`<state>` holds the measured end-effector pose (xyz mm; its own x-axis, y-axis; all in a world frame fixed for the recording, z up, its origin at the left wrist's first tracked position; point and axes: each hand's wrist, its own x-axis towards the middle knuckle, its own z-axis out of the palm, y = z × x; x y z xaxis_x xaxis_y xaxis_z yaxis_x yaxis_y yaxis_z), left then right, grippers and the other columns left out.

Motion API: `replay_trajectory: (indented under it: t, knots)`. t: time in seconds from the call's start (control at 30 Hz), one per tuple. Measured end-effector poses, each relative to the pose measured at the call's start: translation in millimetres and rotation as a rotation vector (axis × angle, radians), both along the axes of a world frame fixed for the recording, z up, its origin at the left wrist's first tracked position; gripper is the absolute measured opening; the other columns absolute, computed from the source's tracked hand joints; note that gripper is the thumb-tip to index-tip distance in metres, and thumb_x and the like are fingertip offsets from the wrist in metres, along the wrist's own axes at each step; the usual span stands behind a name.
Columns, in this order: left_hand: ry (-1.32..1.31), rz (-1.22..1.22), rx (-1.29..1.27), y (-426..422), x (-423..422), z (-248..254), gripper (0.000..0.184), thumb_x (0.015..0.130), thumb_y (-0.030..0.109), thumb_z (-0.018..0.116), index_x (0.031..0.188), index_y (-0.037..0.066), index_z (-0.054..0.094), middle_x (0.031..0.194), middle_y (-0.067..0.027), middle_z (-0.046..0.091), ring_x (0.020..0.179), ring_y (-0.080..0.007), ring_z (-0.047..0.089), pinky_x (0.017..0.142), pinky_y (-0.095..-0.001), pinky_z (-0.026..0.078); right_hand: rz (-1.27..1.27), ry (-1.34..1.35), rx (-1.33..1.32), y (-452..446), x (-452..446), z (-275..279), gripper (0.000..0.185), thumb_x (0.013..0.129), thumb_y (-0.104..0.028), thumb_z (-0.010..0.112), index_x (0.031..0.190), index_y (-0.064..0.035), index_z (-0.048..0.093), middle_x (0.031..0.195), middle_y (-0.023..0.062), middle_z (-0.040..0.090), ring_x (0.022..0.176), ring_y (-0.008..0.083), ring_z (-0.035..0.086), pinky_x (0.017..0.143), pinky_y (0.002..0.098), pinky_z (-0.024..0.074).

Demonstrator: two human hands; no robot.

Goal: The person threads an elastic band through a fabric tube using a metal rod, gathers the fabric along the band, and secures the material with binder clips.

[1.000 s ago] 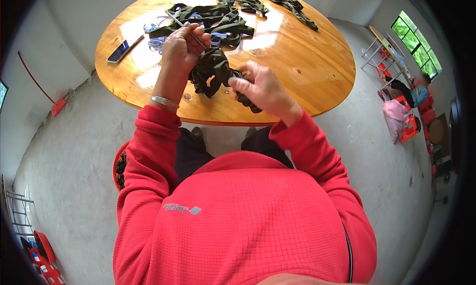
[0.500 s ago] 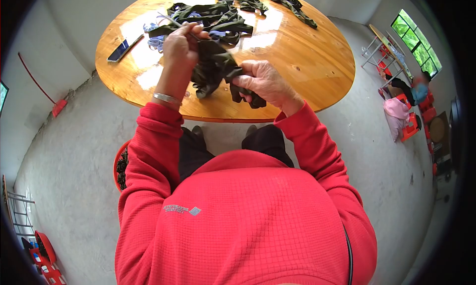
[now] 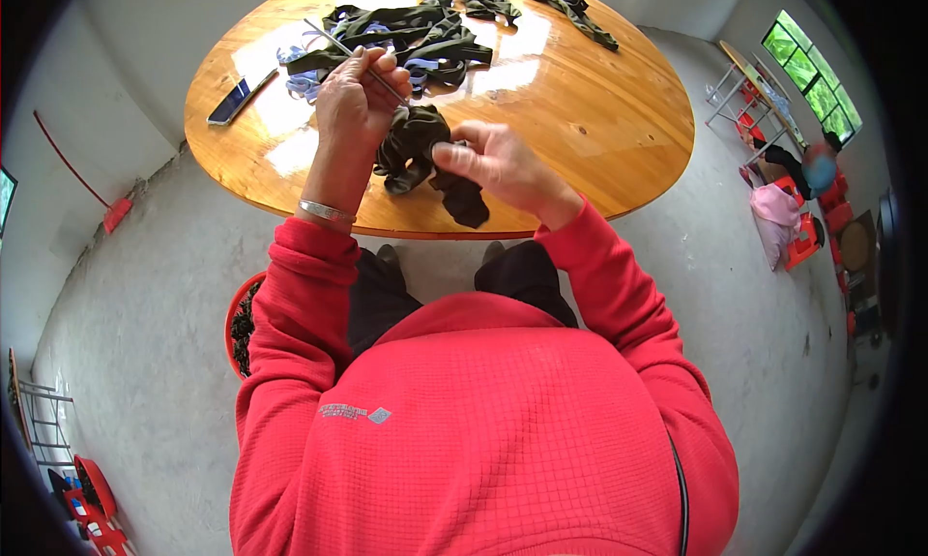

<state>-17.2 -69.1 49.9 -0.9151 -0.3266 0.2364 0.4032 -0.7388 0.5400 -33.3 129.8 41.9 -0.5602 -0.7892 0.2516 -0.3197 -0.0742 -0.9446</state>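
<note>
My left hand [image 3: 360, 94] is closed on a thin metal rod [image 3: 333, 40] that slants from upper left to lower right. The rod's lower end reaches a bunched piece of dark green cloth [image 3: 418, 131], which hangs in folds over the near part of the table. My right hand [image 3: 498, 164] is at the right side of this cloth, thumb and fingers pinching its edge. Beyond my left hand lies a heap of dark green cloth pieces [image 3: 425, 39] with pale blue strips [image 3: 300, 82] among them.
The round wooden table [image 3: 599, 150] carries a phone [image 3: 232, 102] at left and more green cloth [image 3: 561, 10] at the far edge. A red basket [image 3: 235, 329] with dark contents stands below left. At right are a person [image 3: 820, 169], a pink bag [image 3: 773, 213] and red stools.
The cloth has bunched up below my left hand, and more of the rod shows above it. My right hand has shifted slightly left, and a cloth end now hangs lower.
</note>
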Motion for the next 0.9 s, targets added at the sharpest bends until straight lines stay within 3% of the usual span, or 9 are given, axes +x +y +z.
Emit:
replay_trajectory:
  t: [0.1,0.13,0.2,0.37,0.57,0.67,0.77,0.87,0.9]
  knots:
    - [-0.004,0.034,-0.133,23.4,3.5,5.7,0.025,0.096,0.021,0.040,0.090,0.000,0.053,0.075,-0.0080,0.056,0.068,-0.0215,0.056,0.066,-0.0358,0.047,0.014,-0.159,-0.041,-11.2,2.3,10.9,0.023,0.086,-0.021,0.061,0.080,0.0010,0.060,0.066,0.0029,0.059,0.050,0.0071,0.054,0.046,0.0216,0.0442]
    - [0.037,0.003,-0.063,33.8,5.9,9.5,0.026,0.096,0.018,0.040,0.090,-0.003,0.053,0.071,-0.0109,0.057,0.060,-0.0243,0.058,0.056,-0.0366,0.050,0.001,-0.162,-0.020,-12.2,4.5,13.5,0.021,0.086,-0.019,0.060,0.080,0.0006,0.060,0.064,0.0024,0.059,0.049,0.0068,0.052,0.045,0.0211,0.0430]
    - [-0.033,0.072,-0.158,44.1,14.2,13.7,0.026,0.096,0.018,0.040,0.090,-0.003,0.053,0.071,-0.0116,0.057,0.058,-0.0237,0.057,0.056,-0.0378,0.049,0.025,-0.185,0.012,-11.3,3.5,12.7,0.017,0.087,-0.017,0.059,0.081,-0.0006,0.060,0.061,0.0015,0.057,0.046,0.0060,0.050,0.044,0.0201,0.0415]
    - [0.009,-0.006,-0.083,2.8,3.5,4.5,0.023,0.096,0.019,0.038,0.092,0.000,0.051,0.073,-0.0071,0.052,0.058,-0.0167,0.046,0.055,-0.0309,0.041,0.098,-0.236,0.156,-0.3,6.4,14.2,0.010,0.088,-0.012,0.057,0.087,-0.0021,0.058,0.058,-0.0003,0.054,0.043,0.0033,0.047,0.041,0.0183,0.0390]
    - [-0.096,0.112,-0.040,-18.6,7.2,15.4,0.017,0.096,0.015,0.035,0.091,0.004,0.046,0.072,-0.0038,0.045,0.056,-0.0128,0.037,0.052,-0.0264,0.032,0.054,-0.043,0.253,7.3,17.5,10.2,0.008,0.089,-0.007,0.053,0.091,-0.0018,0.058,0.058,-0.0008,0.053,0.043,0.0020,0.047,0.040,0.0172,0.0392]
    - [-0.011,0.072,-0.019,-53.1,-0.3,4.1,0.022,0.096,0.016,0.035,0.088,0.003,0.051,0.068,-0.0055,0.052,0.054,-0.0152,0.045,0.051,-0.0290,0.037,0.053,-0.004,0.285,10.1,23.1,6.9,0.008,0.088,-0.005,0.052,0.092,-0.0010,0.057,0.059,-0.0008,0.053,0.045,0.0019,0.048,0.041,0.0173,0.0408]
    - [-0.005,0.079,-0.007,-66.1,5.1,7.5,0.020,0.096,0.015,0.036,0.089,0.003,0.050,0.069,-0.0053,0.050,0.054,-0.0148,0.042,0.051,-0.0281,0.035,0.054,0.025,0.264,9.7,27.2,-5.1,0.006,0.088,-0.003,0.052,0.090,-0.0015,0.057,0.058,-0.0014,0.051,0.045,0.0006,0.047,0.040,0.0172,0.0405]
    - [-0.035,0.117,-0.005,-74.1,5.8,9.5,0.019,0.096,0.015,0.037,0.090,0.001,0.049,0.070,-0.0055,0.049,0.055,-0.0148,0.041,0.051,-0.0283,0.034,0.019,0.155,0.302,7.0,29.0,-7.0,0.004,0.086,-0.005,0.054,0.086,-0.0011,0.054,0.059,0.0051,0.054,0.046,0.0122,0.053,0.044,0.0248,0.0438]
    - [-0.024,0.105,-0.002,-77.0,4.9,9.8,0.019,0.096,0.015,0.037,0.090,0.001,0.049,0.070,-0.0056,0.049,0.055,-0.0149,0.041,0.051,-0.0284,0.034,-0.046,0.356,0.280,4.4,25.7,-12.7,0.006,0.085,-0.006,0.056,0.085,-0.0008,0.054,0.061,0.0080,0.054,0.050,0.0183,0.055,0.047,0.0276,0.0444]
